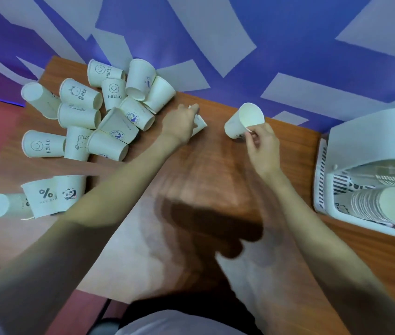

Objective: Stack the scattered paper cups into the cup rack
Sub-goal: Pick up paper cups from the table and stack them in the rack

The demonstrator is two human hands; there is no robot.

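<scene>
Several white paper cups [119, 126] lie scattered in a heap on the left half of the brown table [203, 170]. My left hand [179, 122] grips one paper cup [200, 124] at the heap's right edge; most of that cup is hidden under the hand. My right hand [261, 143] pinches the rim of another paper cup [243, 120], tilted with its mouth facing up and right. The white cup rack [322, 180] stands at the table's right edge and holds a stack of nested cups [382, 206] lying on its side.
More cups [46, 194] lie near the table's front left corner. A white curved cover [372, 136] rises behind the rack. A blue and white patterned floor [240, 32] lies beyond the table's far edge. My shadow falls across the table's middle.
</scene>
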